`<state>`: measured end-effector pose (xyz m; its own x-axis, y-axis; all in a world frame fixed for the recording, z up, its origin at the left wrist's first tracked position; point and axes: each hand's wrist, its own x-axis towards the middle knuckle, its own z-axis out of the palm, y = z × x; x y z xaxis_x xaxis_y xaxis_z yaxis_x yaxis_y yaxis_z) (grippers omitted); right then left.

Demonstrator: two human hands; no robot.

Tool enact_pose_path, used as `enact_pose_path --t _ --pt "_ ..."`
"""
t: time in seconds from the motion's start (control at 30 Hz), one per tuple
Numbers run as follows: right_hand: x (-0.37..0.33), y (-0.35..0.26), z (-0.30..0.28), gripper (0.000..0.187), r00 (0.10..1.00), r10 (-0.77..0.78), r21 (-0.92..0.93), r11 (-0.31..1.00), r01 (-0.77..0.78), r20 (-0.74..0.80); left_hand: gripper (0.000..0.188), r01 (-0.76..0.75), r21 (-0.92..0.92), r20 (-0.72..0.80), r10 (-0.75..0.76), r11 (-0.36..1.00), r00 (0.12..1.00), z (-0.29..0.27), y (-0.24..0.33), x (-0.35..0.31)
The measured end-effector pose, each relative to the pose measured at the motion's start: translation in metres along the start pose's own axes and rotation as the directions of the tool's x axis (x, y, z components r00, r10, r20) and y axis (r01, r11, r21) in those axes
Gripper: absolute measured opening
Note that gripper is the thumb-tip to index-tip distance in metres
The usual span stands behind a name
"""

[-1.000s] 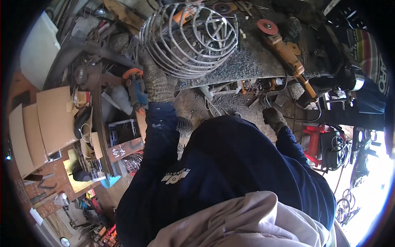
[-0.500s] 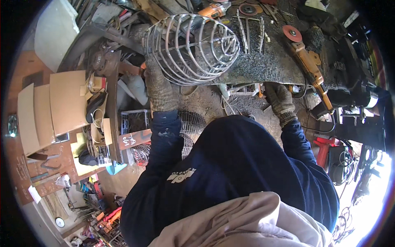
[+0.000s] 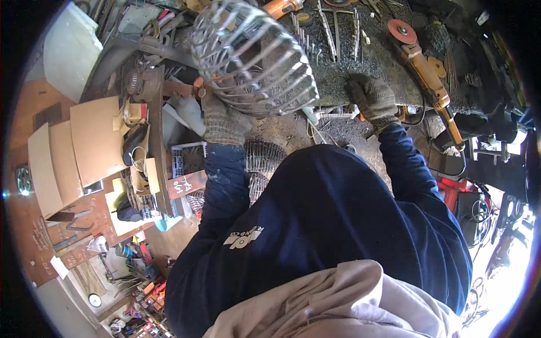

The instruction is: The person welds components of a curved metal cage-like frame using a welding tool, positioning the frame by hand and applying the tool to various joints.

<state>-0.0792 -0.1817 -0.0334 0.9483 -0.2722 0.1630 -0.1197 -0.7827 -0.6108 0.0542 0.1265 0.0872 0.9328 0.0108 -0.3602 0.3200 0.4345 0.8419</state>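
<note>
My left hand (image 3: 224,119), in a knitted work glove, grips the lower rim of a round wire cage (image 3: 251,56) made of bent metal rods and holds it up over the dark workbench (image 3: 338,79). My right hand (image 3: 372,100), also gloved, rests fingers-down on the front edge of the bench and grips nothing I can make out. Thin metal rods (image 3: 332,28) lie on the bench just beyond the cage. My dark blue sleeves and body fill the lower middle of the view.
An orange angle grinder (image 3: 420,56) with a red disc lies on the bench at the right. More wire cages (image 3: 260,163) sit low under the bench. Cardboard sheets (image 3: 73,146) and scrap metal crowd the left; a red machine (image 3: 451,191) stands at the right.
The cage has been lifted and tilted toward the left in my left hand. My right hand has moved up from the bench's underside onto its front edge.
</note>
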Motion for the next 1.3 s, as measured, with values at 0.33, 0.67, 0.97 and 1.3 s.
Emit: enact_pose_path --t 0.33,0.67,0.97,1.3 --pt "0.001 -0.005 0.001 0.034 0.999 -0.04 -0.032 0.999 0.04 -0.015 0.059 0.171 -0.262 0.227 -0.112 0.95 0.967 -0.026 -0.022 0.032" --pt "-0.002 -0.008 0.0 0.034 0.997 -0.04 -0.034 0.999 0.038 -0.062 0.046 0.317 -0.319 0.328 -0.21 0.893 0.921 -0.042 -0.04 0.045" --pt "-0.001 -0.012 0.002 0.036 0.995 -0.071 -0.04 0.997 0.069 -0.063 0.044 0.256 -0.191 0.475 -0.139 0.948 0.869 -0.094 -0.052 0.077" --pt "0.0 -0.009 0.0 0.037 0.998 -0.053 -0.049 0.997 0.052 -0.026 0.054 0.189 -0.23 0.274 -0.123 0.955 0.954 -0.015 -0.039 -0.001"
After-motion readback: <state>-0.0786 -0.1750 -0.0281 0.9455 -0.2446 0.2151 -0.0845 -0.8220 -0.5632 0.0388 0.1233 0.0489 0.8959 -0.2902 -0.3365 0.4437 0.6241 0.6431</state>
